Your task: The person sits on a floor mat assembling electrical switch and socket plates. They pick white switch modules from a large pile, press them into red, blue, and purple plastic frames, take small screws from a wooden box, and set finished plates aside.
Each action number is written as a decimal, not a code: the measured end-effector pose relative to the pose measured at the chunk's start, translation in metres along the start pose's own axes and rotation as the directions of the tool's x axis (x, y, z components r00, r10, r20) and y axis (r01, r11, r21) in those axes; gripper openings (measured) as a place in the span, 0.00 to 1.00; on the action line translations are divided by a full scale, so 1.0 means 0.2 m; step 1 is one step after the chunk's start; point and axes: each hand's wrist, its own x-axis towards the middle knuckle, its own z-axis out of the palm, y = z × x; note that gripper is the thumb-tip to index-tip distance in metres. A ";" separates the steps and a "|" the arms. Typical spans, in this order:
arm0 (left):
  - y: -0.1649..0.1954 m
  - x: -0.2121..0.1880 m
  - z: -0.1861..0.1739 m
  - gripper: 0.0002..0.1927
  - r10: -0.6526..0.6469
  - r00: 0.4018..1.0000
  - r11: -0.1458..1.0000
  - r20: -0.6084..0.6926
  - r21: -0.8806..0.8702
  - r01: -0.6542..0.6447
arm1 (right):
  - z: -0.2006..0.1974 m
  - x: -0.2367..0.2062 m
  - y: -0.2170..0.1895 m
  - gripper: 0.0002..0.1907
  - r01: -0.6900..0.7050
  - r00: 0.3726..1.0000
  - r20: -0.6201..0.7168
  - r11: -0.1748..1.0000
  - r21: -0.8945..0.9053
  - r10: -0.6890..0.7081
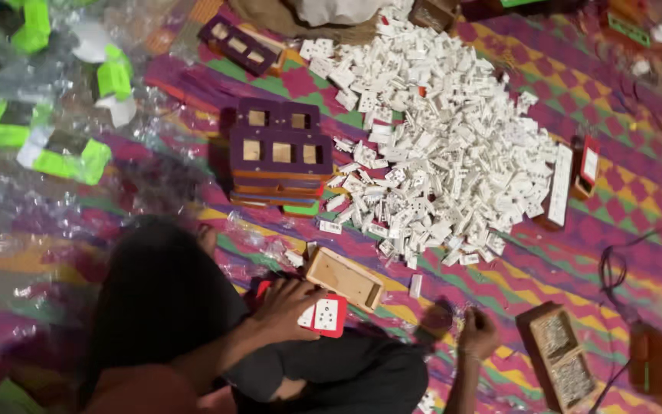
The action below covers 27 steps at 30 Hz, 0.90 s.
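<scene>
While the left hand (289,307) is gripping a red switch plate (322,315) with fingers clamped, the right hand (478,331) is resting as a closed fist near the wooden box (344,277).

Crumpled clear plastic wrapping (155,176) lies over the left of the patterned mat, with green-and-white folded packets (63,157) scattered on it. At the lower right sits an open brown box (565,360) of two compartments filled with small parts.

2 hands (289,303), 1 white parts heap (438,153), 1 purple board stack (280,157).
</scene>
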 end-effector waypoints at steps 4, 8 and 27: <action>-0.01 -0.04 -0.02 0.53 -0.056 0.998 0.998 0.037 0.025 0.055 | 0.08 -0.11 -0.22 0.13 -0.077 0.990 0.142 0.921 0.382 0.024; -0.03 -0.05 -0.06 0.50 0.025 1.000 0.998 -0.017 0.064 -0.024 | 0.15 -0.29 -0.49 0.10 -0.074 0.932 0.347 0.880 0.469 -0.107; -0.04 -0.05 0.04 0.49 0.002 1.000 1.000 -0.006 0.006 -0.002 | 0.19 -0.66 -0.93 0.07 -0.342 0.614 0.762 0.800 0.492 -0.205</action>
